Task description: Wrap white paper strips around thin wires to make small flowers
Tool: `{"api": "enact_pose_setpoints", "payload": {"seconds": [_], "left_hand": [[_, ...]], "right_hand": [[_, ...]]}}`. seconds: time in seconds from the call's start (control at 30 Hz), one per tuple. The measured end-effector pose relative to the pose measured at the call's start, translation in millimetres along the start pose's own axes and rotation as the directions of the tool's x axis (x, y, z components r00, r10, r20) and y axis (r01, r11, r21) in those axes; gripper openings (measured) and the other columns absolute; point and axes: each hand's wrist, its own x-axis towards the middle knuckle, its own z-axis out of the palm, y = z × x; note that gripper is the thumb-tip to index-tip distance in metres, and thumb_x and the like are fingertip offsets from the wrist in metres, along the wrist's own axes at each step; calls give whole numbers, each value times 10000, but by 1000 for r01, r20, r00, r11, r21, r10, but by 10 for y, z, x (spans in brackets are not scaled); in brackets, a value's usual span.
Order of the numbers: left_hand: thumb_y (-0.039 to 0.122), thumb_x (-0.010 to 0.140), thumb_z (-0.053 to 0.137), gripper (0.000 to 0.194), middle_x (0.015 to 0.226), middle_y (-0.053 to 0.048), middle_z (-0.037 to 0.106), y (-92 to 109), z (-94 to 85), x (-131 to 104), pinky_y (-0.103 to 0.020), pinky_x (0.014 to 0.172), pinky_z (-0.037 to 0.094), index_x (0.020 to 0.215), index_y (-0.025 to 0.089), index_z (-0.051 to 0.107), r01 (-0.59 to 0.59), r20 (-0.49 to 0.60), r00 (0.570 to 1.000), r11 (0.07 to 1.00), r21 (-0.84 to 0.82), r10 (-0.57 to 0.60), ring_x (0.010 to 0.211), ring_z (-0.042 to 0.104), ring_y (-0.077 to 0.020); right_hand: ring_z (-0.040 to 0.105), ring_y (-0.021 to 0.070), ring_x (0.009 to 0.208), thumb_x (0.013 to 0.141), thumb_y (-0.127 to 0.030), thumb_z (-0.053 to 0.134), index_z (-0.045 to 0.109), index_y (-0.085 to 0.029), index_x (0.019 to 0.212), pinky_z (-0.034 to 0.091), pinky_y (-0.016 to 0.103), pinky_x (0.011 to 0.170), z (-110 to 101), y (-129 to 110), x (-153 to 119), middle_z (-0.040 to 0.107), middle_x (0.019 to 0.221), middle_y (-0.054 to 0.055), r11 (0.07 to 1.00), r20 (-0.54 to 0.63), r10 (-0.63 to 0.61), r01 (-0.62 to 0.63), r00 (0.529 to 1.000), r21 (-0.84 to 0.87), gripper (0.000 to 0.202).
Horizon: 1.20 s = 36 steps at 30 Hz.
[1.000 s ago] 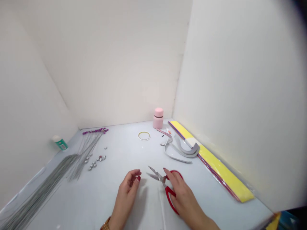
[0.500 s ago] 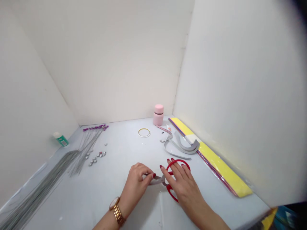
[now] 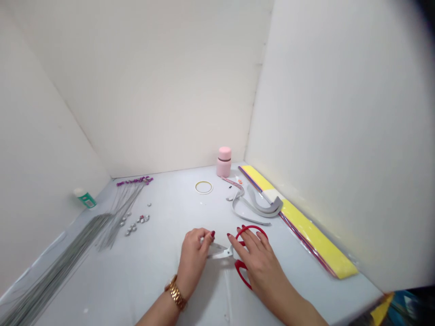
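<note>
Open desk (image 3: 149, 267) runs left of the scissors (image 3: 228, 251) to the wires (image 3: 64, 253); its edge lies right, beyond the right hand (image 3: 263, 265) gripping their handles, fingers spread. The left hand (image 3: 194, 251), apart a second ago, now touches the blades; I cannot tell what it pinches.

Red-nailed fingers (image 3: 239, 247) accompany a gold-coloured wristwatch (image 3: 176, 294)

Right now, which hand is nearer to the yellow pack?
Right. The right hand, fingers at the handles of the scissors, is to the left of the yellow pack; the left hand is farther left, by the blades.
</note>
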Motion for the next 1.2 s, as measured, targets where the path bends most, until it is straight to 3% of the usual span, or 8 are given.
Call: {"api": "enact_pose_setpoints", "payload": {"seconds": [0.13, 0.3, 0.4, 0.57, 0.83, 0.93, 1.07, 1.2], "left_hand": [[373, 829, 377, 317, 682, -12, 633, -20, -120, 43, -248, 634, 392, 656, 186, 564, 67, -12, 998, 996, -66, -68, 667, 561, -168], [427, 794, 424, 340, 551, 11, 591, -83, -139, -61, -223, 512, 369, 596, 178, 545, 162, 36, 987, 982, -99, -159, 518, 515, -142], [407, 754, 486, 323, 521, 1, 606, -141, -134, -159, -227, 507, 380, 567, 166, 592, 197, 134, 974, 974, -109, -182, 508, 530, -149], [295, 746, 492, 263, 737, 1, 698, -251, -217, -125, -235, 652, 419, 921, 211, 669, 177, 312, 942, 971, -159, -121, 708, 604, -169], [349, 723, 518, 378, 603, -1, 641, -467, -206, 324, -236, 539, 390, 1039, 154, 588, 217, 280, 947, 957, -192, -158, 551, 553, -145], [366, 763, 458, 375, 513, 16, 596, -472, -153, 353, -233, 508, 393, 1036, 145, 589, 229, 296, 942, 948, -220, -159, 487, 534, -133], [310, 770, 444, 370, 663, 1, 638, -486, -160, 344, -244, 632, 433, 1098, 177, 553, 201, 299, 947, 941, -273, -115, 633, 582, -132], [309, 753, 460, 336, 585, 19, 587, -540, -203, 409, -255, 578, 445, 1015, 135, 579, 212, 270, 953, 934, -287, -133, 528, 555, -122]], "right_hand": [[424, 268, 1111, 678, 43, 370, 437, -172, 1237, 301, 466, 915, -10, 5, -33, 526, 1158, 146, 1000, 5, 16, -16, 1000, 4, 603], [428, 266, 1094, 653, 41, 372, 431, -174, 1236, 296, 464, 913, -25, 132, -71, 527, 1133, 135, 997, 3, 67, -67, 998, -27, 625], [455, 274, 1044, 642, 20, 378, 449, -137, 1213, 316, 467, 893, -42, 282, -100, 549, 1051, 139, 986, -23, 153, -154, 988, -63, 596], [468, 280, 1009, 647, -22, 388, 418, -129, 1219, 354, 447, 864, -36, 467, -181, 535, 1040, 133, 970, -47, 225, -228, 973, -80, 583], [500, 271, 950, 695, -73, 396, 353, -165, 1251, 392, 418, 819, 24, 618, -353, 533, 1049, 116, 954, -52, 287, -291, 956, -68, 565], [504, 270, 939, 708, -94, 399, 348, -167, 1252, 389, 420, 822, 53, 645, -392, 530, 1053, 117, 949, -58, 304, -308, 951, -63, 551], [521, 257, 891, 718, -107, 400, 347, -169, 1250, 400, 412, 804, 118, 661, -418, 538, 1023, 112, 951, -55, 306, -308, 951, -39, 537], [522, 266, 886, 730, -126, 402, 345, -179, 1247, 397, 428, 803, 214, 667, -429, 536, 1019, 112, 948, -84, 314, -317, 946, -17, 523]]}}
